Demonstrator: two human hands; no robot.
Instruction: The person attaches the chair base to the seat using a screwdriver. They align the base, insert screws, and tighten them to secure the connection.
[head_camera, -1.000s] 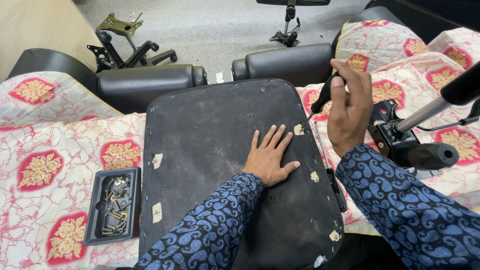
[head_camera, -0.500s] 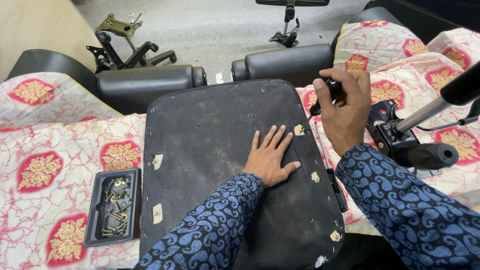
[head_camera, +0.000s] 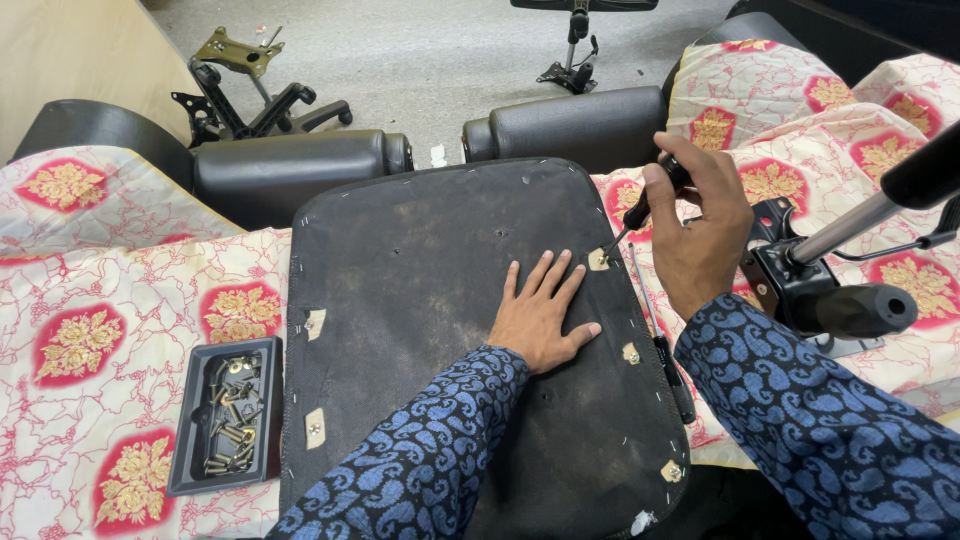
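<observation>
Right hand (head_camera: 705, 225) has lowered its gripped black-handled screwdriver (head_camera: 640, 212) onto a screw tab on the black upturned seat base (head_camera: 420, 300); left hand (head_camera: 540, 315) lies flat, fingers spread. Turning comes next.

floral cloth (head_camera: 120, 290) | seat panel (head_camera: 430, 250), screw tray (head_camera: 225, 415) (black), mechanism (head_camera: 830, 290)

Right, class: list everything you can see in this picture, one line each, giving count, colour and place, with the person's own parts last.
seat panel: one, black, centre, lying flat
pale tabs: several, tan, along the panel's edges
screwdriver: one, black handle, tip at a tab on the panel's right edge
tray of screws: one, black, left of the panel
patterned cloth: cream with red and gold, under everything
armrest pads: two, black, behind the panel
chair mechanism: one, black with a metal rod, right
chair base: one, black, on the floor, top left
left hand: flat on the panel
right hand: gripping the screwdriver
</observation>
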